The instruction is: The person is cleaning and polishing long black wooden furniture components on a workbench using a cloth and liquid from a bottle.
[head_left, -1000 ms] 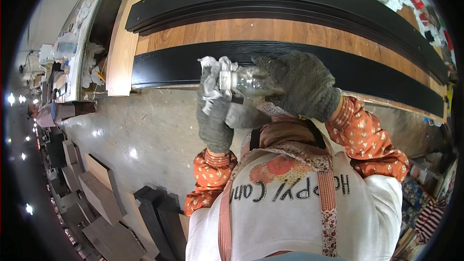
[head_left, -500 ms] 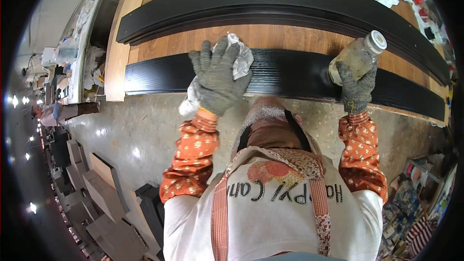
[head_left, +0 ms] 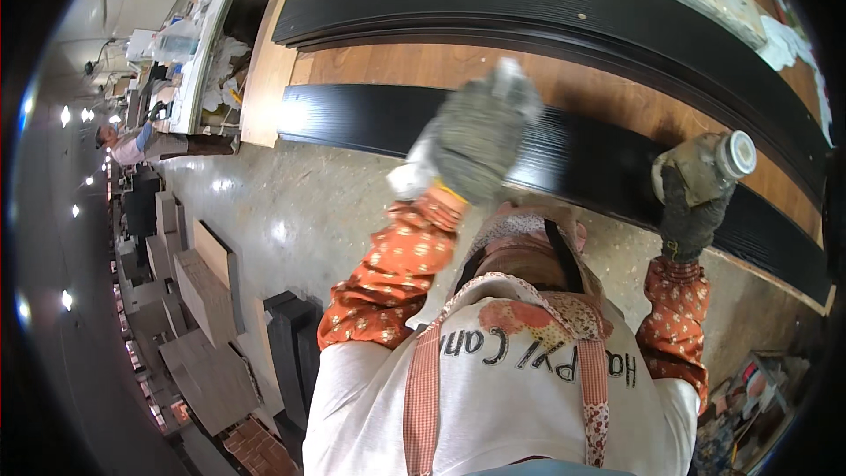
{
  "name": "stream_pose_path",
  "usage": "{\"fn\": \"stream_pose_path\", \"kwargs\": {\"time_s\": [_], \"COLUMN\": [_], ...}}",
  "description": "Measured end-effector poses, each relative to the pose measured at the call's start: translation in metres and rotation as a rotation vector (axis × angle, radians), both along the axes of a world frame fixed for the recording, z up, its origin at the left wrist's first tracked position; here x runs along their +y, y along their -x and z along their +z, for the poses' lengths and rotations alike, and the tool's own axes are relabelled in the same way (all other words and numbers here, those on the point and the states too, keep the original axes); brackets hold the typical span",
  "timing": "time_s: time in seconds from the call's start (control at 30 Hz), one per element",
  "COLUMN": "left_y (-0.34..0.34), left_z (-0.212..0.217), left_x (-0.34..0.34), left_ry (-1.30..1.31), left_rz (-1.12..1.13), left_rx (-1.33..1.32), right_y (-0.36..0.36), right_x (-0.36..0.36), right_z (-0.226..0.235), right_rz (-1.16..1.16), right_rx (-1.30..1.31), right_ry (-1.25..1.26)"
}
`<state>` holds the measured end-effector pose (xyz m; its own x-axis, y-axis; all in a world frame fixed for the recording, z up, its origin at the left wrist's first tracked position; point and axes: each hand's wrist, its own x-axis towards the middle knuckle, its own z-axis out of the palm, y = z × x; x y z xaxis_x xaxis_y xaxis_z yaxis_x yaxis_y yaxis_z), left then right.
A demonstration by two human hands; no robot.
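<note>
Over the front black board (head_left: 608, 156), the left hand (head_left: 478, 139), blurred, holds a probably soft, light rag (head_left: 410, 178); the right hand (head_left: 690, 219) grips a jar (head_left: 694, 166), likely breakable, slippery glass, best held around its body.

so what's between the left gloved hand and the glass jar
Head view: a bare stretch of the nearer black wood-grained board, with brown wood-grain tabletop alongside.

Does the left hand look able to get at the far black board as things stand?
Probably yes: between the left hand and the far board only a strip of table shows, though a cloth lies under that hand.
</note>
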<state>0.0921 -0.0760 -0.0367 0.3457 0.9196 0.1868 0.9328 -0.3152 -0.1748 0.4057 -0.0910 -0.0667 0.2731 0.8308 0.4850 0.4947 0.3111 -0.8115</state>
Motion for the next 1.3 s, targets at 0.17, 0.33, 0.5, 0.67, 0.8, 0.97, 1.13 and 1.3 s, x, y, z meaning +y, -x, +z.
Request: {"fn": "stream_pose_path", "kwargs": {"time_s": [0.17,0.33,0.5,0.67,0.8,0.97,1.13,1.3], "left_y": [0.158,0.148,0.097,0.21,0.204,0.028,0.039,0.165], "left_z": [0.028,-0.003,-0.015,0.017,0.012,-0.022,-0.049,-0.032], "left_x": [0.0,-0.007,-0.018,0.019,0.008,-0.055,-0.099,-0.083], "left_ry": [-0.036,-0.011,-0.136,-0.019,-0.298,0.185,-0.104,-0.401], "left_rz": [0.673,0.39,-0.034,0.429,0.334,0.516,0.108,0.473], "left_rx": [-0.283,-0.218,-0.238,-0.501,-0.163,-0.406,-0.223,-0.331], "right_y": [-0.005,-0.009,-0.016,-0.021,-0.023,-0.029,-0.032,-0.017], "right_x": [-0.001,0.0,0.004,0.007,0.007,0.011,0.018,0.016], "right_z": [0.001,-0.001,-0.007,-0.01,-0.016,-0.023,-0.021,-0.012], "right_rz": [-0.085,-0.084,-0.143,-0.194,-0.166,-0.157,-0.192,-0.171], "right_rx": [-0.128,-0.031,-0.225,-0.195,-0.265,-0.155,-0.193,-0.263], "right_ry": [0.118,0.105,0.074,0.093,-0.029,0.011,0.014,0.065]}}
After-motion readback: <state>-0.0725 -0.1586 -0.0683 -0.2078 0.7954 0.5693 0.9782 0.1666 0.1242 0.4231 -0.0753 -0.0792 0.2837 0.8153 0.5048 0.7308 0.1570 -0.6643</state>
